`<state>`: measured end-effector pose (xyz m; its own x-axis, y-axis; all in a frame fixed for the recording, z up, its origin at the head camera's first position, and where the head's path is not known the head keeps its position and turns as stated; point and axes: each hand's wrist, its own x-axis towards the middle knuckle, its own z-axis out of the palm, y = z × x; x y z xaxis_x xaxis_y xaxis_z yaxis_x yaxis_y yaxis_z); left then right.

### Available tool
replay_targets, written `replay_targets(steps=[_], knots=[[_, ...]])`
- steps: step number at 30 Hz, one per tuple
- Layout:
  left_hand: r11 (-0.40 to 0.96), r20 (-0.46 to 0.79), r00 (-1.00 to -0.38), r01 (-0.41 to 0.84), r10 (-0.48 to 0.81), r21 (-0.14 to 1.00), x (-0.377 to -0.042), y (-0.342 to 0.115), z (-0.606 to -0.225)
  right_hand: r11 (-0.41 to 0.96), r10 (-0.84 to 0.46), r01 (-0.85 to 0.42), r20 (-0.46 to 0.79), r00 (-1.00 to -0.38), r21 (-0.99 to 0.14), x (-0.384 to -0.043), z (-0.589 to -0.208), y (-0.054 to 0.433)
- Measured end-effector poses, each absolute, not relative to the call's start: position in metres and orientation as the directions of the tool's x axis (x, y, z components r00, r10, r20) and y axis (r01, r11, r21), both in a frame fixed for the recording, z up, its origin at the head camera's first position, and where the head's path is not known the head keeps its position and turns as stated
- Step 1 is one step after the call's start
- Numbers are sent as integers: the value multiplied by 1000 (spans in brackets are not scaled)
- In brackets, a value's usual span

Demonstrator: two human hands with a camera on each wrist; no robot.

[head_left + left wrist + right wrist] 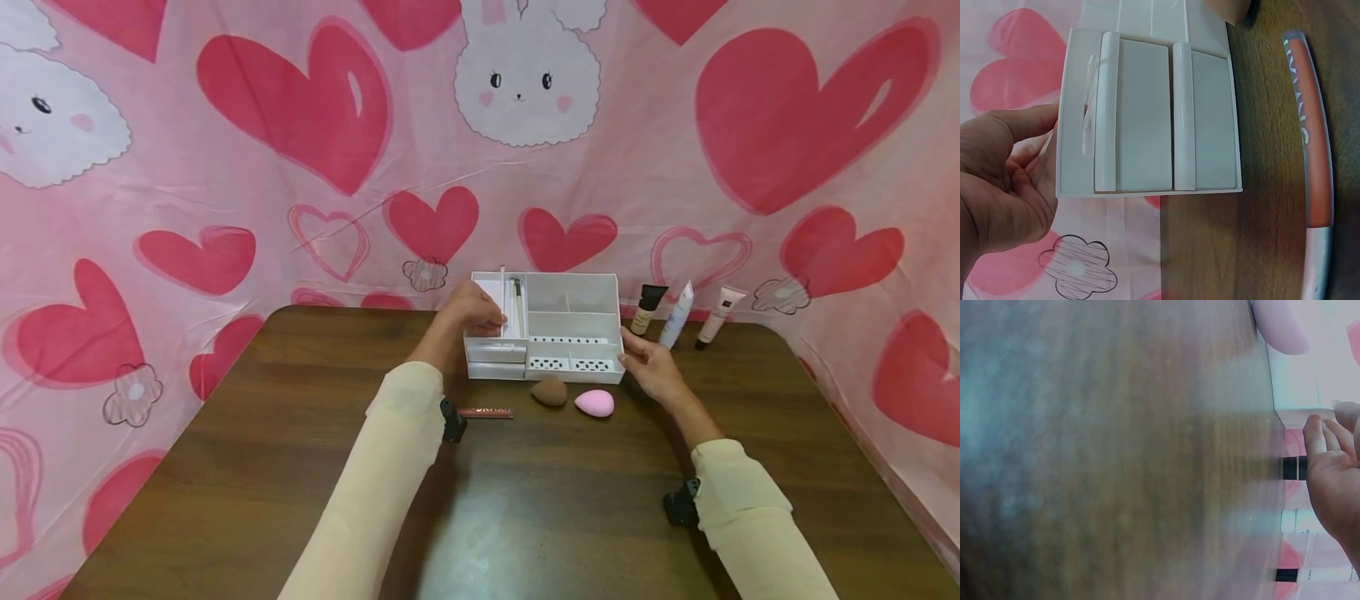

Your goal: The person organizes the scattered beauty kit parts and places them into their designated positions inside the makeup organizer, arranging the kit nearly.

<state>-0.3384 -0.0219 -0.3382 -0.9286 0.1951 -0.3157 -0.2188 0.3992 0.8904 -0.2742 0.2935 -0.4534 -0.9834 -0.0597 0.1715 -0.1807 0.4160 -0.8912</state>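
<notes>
A white compartment organizer point(570, 327) with two small front drawers point(1147, 112) stands at the far middle of the brown table point(525, 508). My left hand point(472, 307) rests at its left rear compartment, with the thumb against the left wall point(1063, 112) and the fingers loosely curled around nothing. A brush point(517, 302) and a thin white stick point(503, 287) stand in that compartment. The fingers point(1319, 434) of my right hand point(647, 362) lie straight against the organizer's right front corner point(1300, 415).
A brown sponge point(550, 391) and a pink sponge point(595, 402) lie just in front of the organizer. A red lip tube point(486, 412) lies near my left wrist. Three cosmetic tubes point(677, 314) stand at the back right. Pink heart cloth surrounds the table.
</notes>
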Motion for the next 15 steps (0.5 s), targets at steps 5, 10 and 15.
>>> replay_targets(steps=[5,10,15], knots=[[426,-323,-925,-215,198,879,-338,-20,-336,403,-62,-199,190,-980,-893,-274,-453,294],[435,-343,-917,-229,205,871,-338,-19,-334,440,-59,-193,186,-981,-877,-274,-453,294],[439,-361,-910,-244,205,864,-340,-19,-335,466,-57,-178,171,-984,-867,-274,-452,295]])
